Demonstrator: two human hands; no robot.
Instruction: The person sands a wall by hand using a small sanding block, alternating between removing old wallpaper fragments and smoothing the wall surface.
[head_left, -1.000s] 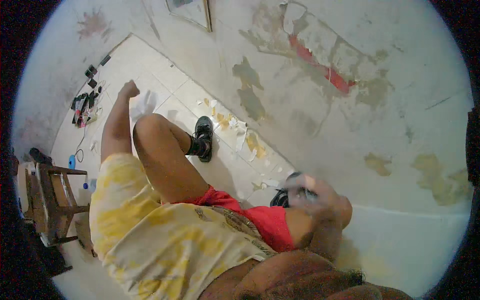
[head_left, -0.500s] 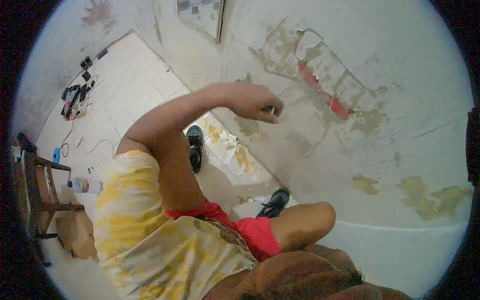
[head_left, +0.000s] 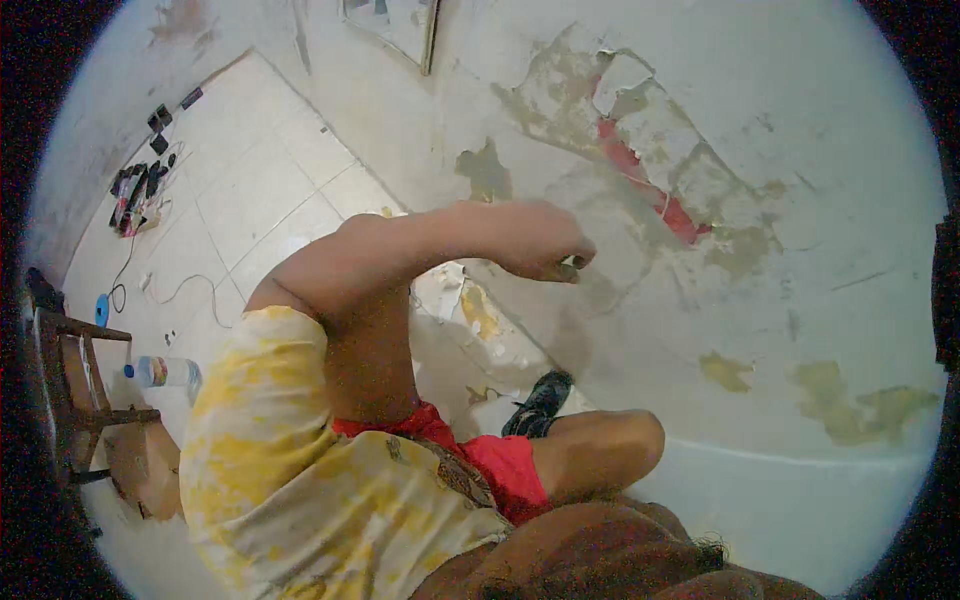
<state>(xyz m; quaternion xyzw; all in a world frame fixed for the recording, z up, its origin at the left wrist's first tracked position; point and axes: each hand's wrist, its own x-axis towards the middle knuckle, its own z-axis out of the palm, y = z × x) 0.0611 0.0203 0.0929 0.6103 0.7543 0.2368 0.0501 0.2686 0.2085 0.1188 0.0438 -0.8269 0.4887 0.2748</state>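
My left hand (head_left: 535, 240) is raised across my body to the wall (head_left: 800, 150), its fingers closed on a small pale object (head_left: 568, 268) whose kind I cannot tell. The object's tip is at the wall, just below a large patch of peeled paint (head_left: 640, 140) with a red streak (head_left: 680, 215). My right hand is not in view. My bent knee (head_left: 600, 450) in red shorts is below the hand. A black shoe (head_left: 540, 405) rests on the floor by the foot of the wall.
Paint flakes (head_left: 470, 305) lie on the tiled floor (head_left: 250, 200) along the wall. At the left stand a wooden chair (head_left: 80, 390) and a plastic water bottle (head_left: 165, 372). A pile of dark cables (head_left: 135, 190) and a blue roll (head_left: 102, 310) lie farther back.
My left arm has swung up from my side to the wall. The hand has moved further right along the wall in the last half second. The view has tilted up.
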